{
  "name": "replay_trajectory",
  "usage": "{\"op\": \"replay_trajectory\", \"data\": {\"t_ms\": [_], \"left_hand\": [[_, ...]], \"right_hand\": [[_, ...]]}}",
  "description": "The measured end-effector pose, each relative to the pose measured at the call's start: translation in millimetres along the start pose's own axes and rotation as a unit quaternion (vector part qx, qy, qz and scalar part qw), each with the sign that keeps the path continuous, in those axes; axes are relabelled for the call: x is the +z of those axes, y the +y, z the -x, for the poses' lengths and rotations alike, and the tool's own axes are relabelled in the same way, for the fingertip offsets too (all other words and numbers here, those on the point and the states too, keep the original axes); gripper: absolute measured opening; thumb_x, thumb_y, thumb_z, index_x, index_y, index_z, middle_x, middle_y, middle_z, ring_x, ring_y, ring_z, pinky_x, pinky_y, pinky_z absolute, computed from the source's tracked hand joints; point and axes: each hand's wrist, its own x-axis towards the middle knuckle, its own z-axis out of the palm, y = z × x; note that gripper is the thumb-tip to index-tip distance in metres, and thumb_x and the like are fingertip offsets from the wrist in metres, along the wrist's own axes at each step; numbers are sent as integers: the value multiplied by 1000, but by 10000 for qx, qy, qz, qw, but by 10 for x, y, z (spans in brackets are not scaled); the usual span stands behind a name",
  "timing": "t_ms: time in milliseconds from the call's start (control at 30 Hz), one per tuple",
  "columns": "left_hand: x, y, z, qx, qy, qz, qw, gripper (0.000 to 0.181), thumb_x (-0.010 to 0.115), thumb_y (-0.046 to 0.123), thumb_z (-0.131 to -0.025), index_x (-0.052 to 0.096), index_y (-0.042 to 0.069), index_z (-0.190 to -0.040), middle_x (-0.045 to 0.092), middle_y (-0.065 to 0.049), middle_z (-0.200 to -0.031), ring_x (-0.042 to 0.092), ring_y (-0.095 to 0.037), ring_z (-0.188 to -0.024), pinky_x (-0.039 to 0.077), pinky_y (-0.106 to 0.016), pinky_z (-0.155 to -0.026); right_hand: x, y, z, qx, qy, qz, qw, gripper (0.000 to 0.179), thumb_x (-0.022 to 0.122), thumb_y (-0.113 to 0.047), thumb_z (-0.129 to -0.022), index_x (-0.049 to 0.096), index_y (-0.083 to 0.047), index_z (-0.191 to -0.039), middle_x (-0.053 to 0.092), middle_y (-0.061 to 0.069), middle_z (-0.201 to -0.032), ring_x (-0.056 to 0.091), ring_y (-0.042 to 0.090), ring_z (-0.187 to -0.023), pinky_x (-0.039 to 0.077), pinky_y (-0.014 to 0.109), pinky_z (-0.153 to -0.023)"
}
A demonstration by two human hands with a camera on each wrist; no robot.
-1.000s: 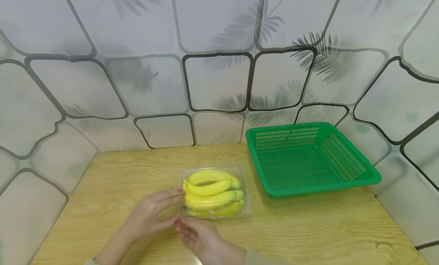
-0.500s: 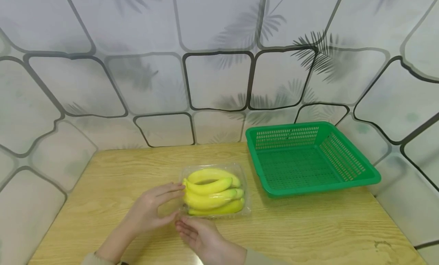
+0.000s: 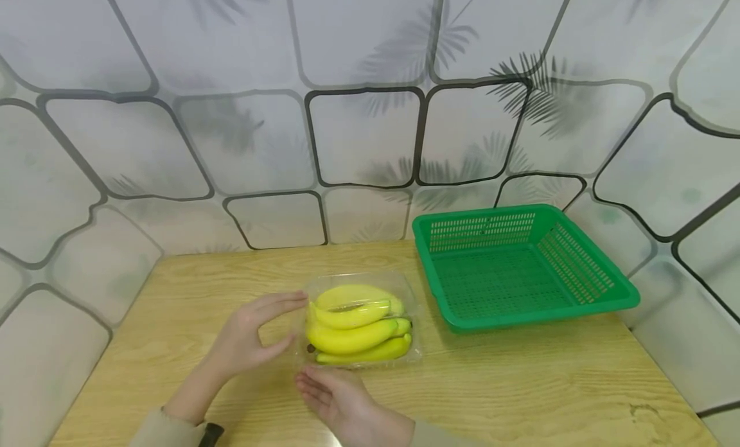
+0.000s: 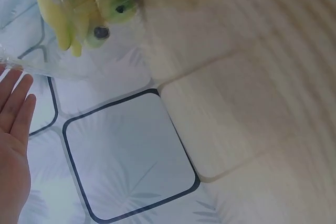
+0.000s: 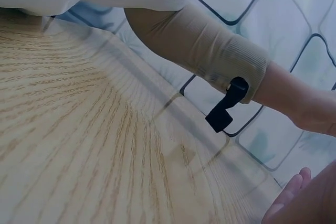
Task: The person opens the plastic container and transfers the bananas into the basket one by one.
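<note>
Yellow bananas (image 3: pixel 358 338) lie in a clear plastic box (image 3: pixel 416 350) on the table, in the middle of the head view. At the box's left side my left hand (image 3: pixel 251 334) spreads its fingers and thumb, the fingertips at its upper left edge. The left wrist view has fingers (image 4: pixel 20 103) held straight against the clear plastic, with banana ends (image 4: pixel 100 32) above. My right hand (image 3: pixel 341 399) lies palm side up by the box's front left corner, thumb and loosely bent fingers close to it. Whether it touches the box is unclear.
A green plastic basket (image 3: pixel 491 273) stands at the back right, with no contents showing. The wooden table (image 3: pixel 520 383) meets patterned walls (image 3: pixel 370 139) at its back and sides. A black strap (image 5: pixel 228 106) hangs from the left sleeve (image 5: pixel 210 56).
My left hand has risen slightly, its thumb moving up from the box's front corner. The box's clear top looks a little higher. My right hand and the basket stay put.
</note>
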Motion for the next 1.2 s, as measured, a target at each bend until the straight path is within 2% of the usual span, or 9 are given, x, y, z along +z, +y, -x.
{"op": "replay_trajectory", "data": {"t_ms": [167, 367, 633, 767, 900, 967, 1033, 1133, 1200], "left_hand": [[-8, -56, -84, -4, 211, 136, 9997, 51, 78, -1, -80, 73, 7, -129, 77, -13, -129, 74, -34, -114, 43, -9, -116], [-8, -80, -194, -265, 397, 162, 9987, 45, 72, -5, -88, 71, 4, -132, 77, -14, -129, 73, -38, -115, 38, -4, -115], [6, -162, -310, -692, 505, 535, 9949, 37, 66, -6, -95, 71, 2, -131, 76, -17, -130, 70, -36, -122, 39, -4, -115], [2, -191, -371, -995, 497, 689, 9914, 33, 62, -4, -99, 71, 0, -131, 75, -18, -131, 69, -32, -125, 39, -3, -113], [-2, -204, -444, -1369, 459, 870, 9857, 30, 57, 1, -105, 70, -1, -132, 74, -19, -133, 68, -36, -125, 40, -4, -111], [0, -208, -480, -1593, 421, 928, 9820, 30, 53, 4, -108, 69, -1, -133, 73, -19, -134, 68, -39, -126, 47, -12, -112], [2, -215, -518, -1848, 379, 1010, 9768, 31, 51, 8, -111, 68, 0, -135, 72, -19, -137, 67, -41, -128, 53, -29, -115], [15, -239, -581, -2163, 337, 1116, 9693, 34, 47, 14, -113, 67, 1, -138, 71, -19, -139, 65, -41, -131, 53, -54, -113], [25, -264, -628, -2284, 328, 1214, 9654, 36, 46, 17, -114, 66, 1, -139, 71, -20, -139, 65, -40, -131, 54, -55, -113]], "right_hand": [[4, 0, -2, 67, 13, -30, 10000, 21, 67, -15, -104, 71, -1, -119, 75, 3, -108, 70, 12, -99, 61, 24, -98], [3, -7, -3, 163, 6, -16, 9999, 21, 67, -16, -104, 72, -2, -120, 75, 3, -108, 70, 11, -99, 61, 25, -99], [-6, -21, 5, 181, 2, -38, 9998, 21, 66, -15, -105, 71, -2, -120, 76, 4, -109, 71, 11, -100, 61, 26, -100], [-3, -22, 13, 146, 22, -62, 9999, 18, 67, -14, -104, 72, -3, -117, 77, 3, -108, 71, 11, -99, 61, 26, -99], [3, -26, 17, 135, 25, -51, 9999, 17, 67, -14, -104, 73, -4, -116, 77, 3, -107, 71, 11, -98, 61, 26, -100], [4, -28, 16, 165, 22, -68, 9998, 17, 68, -14, -103, 73, -4, -116, 77, 3, -107, 71, 11, -99, 61, 27, -100], [4, -29, 14, 193, 18, -75, 9998, 17, 68, -14, -103, 73, -4, -116, 77, 3, -107, 71, 11, -99, 61, 27, -101], [0, -26, 12, 210, 23, -88, 9997, 16, 69, -15, -103, 74, -5, -115, 77, 2, -106, 72, 11, -98, 61, 27, -100], [-2, -22, 10, 197, 28, -92, 9998, 15, 69, -15, -103, 74, -6, -114, 77, 2, -105, 72, 10, -97, 61, 27, -99]]}}
